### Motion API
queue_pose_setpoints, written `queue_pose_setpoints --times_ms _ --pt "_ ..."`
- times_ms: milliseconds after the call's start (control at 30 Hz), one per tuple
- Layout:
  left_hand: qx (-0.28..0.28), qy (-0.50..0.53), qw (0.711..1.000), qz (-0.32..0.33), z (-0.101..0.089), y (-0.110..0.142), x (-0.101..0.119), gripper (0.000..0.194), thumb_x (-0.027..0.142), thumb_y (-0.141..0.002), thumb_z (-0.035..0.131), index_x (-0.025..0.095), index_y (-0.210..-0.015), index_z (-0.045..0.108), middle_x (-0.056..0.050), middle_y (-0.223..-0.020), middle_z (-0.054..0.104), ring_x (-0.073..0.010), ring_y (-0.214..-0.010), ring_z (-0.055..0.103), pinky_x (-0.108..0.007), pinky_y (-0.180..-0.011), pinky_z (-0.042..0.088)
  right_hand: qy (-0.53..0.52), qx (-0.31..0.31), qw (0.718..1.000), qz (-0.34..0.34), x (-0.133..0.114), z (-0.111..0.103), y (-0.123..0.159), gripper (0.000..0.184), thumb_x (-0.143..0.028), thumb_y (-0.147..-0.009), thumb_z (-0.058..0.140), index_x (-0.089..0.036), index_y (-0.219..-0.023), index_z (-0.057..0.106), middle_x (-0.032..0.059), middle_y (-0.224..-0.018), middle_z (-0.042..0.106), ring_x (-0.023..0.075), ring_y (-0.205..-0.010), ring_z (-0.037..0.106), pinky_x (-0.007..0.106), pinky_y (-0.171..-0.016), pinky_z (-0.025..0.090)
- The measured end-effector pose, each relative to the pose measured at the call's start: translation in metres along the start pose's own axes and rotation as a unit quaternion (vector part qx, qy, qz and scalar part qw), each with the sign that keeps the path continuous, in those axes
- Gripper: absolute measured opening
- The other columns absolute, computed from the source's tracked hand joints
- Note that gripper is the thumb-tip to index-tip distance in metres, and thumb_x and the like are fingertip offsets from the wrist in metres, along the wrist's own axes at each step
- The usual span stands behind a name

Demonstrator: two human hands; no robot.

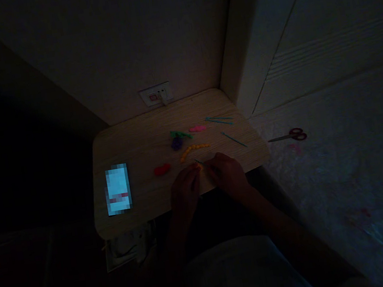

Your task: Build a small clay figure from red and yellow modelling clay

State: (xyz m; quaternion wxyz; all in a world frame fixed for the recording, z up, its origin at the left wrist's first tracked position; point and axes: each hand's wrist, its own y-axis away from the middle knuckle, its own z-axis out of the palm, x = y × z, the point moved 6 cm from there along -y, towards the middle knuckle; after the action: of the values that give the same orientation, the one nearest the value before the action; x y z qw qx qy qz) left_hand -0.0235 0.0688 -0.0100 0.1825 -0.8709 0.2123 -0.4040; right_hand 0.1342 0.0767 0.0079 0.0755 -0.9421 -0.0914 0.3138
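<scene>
The scene is very dark. My left hand [184, 190] and my right hand [227, 172] meet at the near edge of a small wooden table [134, 147], fingers curled together. Between them they pinch a small yellow bit on a thin teal stick [199, 163]. Just beyond lies a curved yellow beaded piece [192, 150]. A red piece [162, 169] sits left of my hands. A purple and green piece [178, 139] and a pink piece [197, 128] lie further back.
A lit phone [118, 189] lies at the table's left. Several teal sticks [222, 120] lie at the back right, one [234, 139] nearer. A wall socket [155, 94] sits behind the table. Red-handled scissors [290, 136] lie on the floor to the right.
</scene>
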Motion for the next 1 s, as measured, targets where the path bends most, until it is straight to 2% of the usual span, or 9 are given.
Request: queue_pose_setpoints --times_ms 267,500,700,1000 --pt "0.002 -0.005 1.000 -0.004 -0.001 -0.001 0.003 0.022 0.017 -0.100 0.057 0.022 -0.114 0.073 -0.008 -0.123 0.076 -0.0215 -0.113 0.073 -0.041 -0.102 0.062 0.016 0.009 1.000 0.019 0.002 0.002 0.000 0.016 -0.017 -0.095 0.059 -0.018 -0.090 0.075 0.0081 -0.088 0.068 0.0223 -0.084 0.065 0.031 -0.077 0.048" --pt "-0.009 -0.004 1.000 -0.011 0.000 -0.002 0.002 0.025 0.017 -0.100 0.056 0.023 -0.118 0.071 -0.009 -0.125 0.075 -0.0232 -0.116 0.071 -0.045 -0.104 0.060 0.011 0.002 1.000 0.003 -0.009 0.012 0.005 0.017 -0.015 -0.096 0.059 -0.019 -0.086 0.072 0.0070 -0.086 0.069 0.0214 -0.082 0.064 0.031 -0.076 0.047" --pt "-0.006 -0.017 1.000 -0.010 -0.001 -0.005 0.001 0.021 0.017 -0.098 0.060 0.022 -0.115 0.071 -0.009 -0.121 0.075 -0.0242 -0.116 0.069 -0.047 -0.104 0.059 -0.006 0.021 1.000 0.020 -0.001 0.009 0.005 0.014 -0.014 -0.094 0.060 -0.018 -0.087 0.073 0.0074 -0.087 0.069 0.0215 -0.082 0.065 0.031 -0.078 0.047" --pt "-0.008 -0.006 1.000 -0.021 0.000 -0.004 -0.001 0.022 0.016 -0.096 0.061 0.022 -0.114 0.071 -0.008 -0.120 0.075 -0.0243 -0.115 0.069 -0.048 -0.104 0.058 0.016 0.013 1.000 0.023 -0.003 0.006 0.016 0.017 -0.014 -0.093 0.059 -0.019 -0.083 0.071 0.0071 -0.084 0.067 0.0222 -0.080 0.063 0.032 -0.074 0.047"
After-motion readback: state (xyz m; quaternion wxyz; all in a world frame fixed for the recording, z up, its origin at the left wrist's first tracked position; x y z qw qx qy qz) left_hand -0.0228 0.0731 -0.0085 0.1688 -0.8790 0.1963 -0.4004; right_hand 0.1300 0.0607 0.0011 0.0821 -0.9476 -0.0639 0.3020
